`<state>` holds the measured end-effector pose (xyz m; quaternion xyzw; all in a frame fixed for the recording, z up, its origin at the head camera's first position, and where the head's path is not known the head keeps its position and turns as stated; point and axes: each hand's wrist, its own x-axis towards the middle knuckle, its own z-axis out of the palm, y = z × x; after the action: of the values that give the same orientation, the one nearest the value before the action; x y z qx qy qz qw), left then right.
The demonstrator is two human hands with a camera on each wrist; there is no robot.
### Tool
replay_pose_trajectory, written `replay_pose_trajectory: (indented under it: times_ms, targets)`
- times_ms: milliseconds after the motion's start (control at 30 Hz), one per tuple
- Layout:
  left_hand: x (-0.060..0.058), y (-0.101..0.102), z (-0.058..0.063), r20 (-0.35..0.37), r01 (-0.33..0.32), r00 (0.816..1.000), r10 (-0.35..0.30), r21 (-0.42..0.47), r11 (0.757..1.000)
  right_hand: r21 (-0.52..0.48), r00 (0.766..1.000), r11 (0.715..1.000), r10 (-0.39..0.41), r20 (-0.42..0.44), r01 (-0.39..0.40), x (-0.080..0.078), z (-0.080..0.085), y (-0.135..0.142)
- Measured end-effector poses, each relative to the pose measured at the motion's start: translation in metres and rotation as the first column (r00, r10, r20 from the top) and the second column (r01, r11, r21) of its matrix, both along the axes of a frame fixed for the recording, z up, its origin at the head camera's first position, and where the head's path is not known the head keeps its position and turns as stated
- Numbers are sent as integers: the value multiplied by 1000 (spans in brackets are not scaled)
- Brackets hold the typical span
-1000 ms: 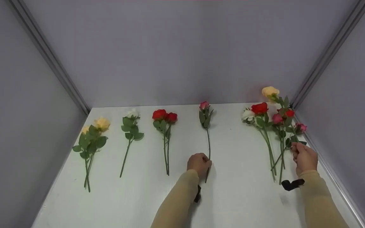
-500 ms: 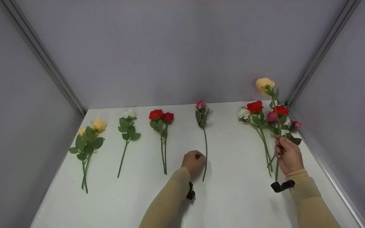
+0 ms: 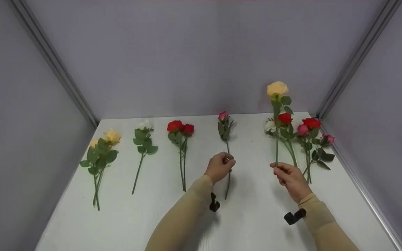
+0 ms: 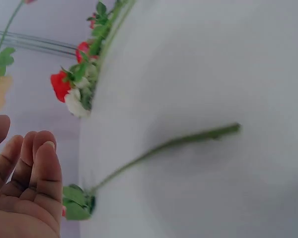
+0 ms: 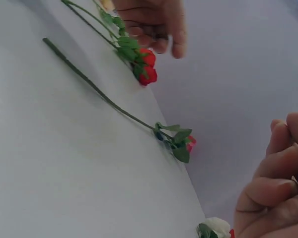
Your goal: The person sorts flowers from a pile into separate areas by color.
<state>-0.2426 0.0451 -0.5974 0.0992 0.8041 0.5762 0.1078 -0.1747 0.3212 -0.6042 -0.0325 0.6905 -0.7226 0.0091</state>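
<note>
My right hand (image 3: 291,181) pinches the stem of a yellow rose (image 3: 277,90) between thumb and fingertips. The rose stands upright above the table, in front of the white rose (image 3: 270,127) and a red rose (image 3: 285,118). Over the stem of the single pink rose (image 3: 223,116), my left hand (image 3: 219,166) hovers with loosely bent fingers and nothing in them. In the left wrist view its thumb and fingers (image 4: 47,168) are apart, and the pink rose's stem (image 4: 159,148) lies on the table. The right wrist view shows the right hand (image 5: 280,183) at its edge.
On the white table (image 3: 117,223), two yellow roses (image 3: 112,136), a white rose (image 3: 146,124) and two red roses (image 3: 175,126) lie to the left. Pink roses (image 3: 302,130) and another red rose (image 3: 311,122) lie at the far right. Grey walls (image 3: 187,62) enclose the table.
My right hand has drawn the yellow rose up and leftward from the right-hand flowers. My left hand has lifted off the pink rose's stem and moved slightly forward.
</note>
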Motion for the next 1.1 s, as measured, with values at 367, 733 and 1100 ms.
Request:
replay_pose_trajectory:
  times_ms: [367, 733, 1100]
  targets:
    - [-2, 11, 44, -28, 71, 997, -68, 131, 989, 254, 996, 963, 91, -13, -85, 1, 0, -53]
    - [12, 8, 47, -34, 91, 996, -87, 134, 987, 286, 992, 952, 120, -26, -108, 4, -11, -91]
    - [21, 6, 42, -110, 107, 989, -100, 62, 992, 333, 982, 930, 181, -52, -154, 24, 14, -103]
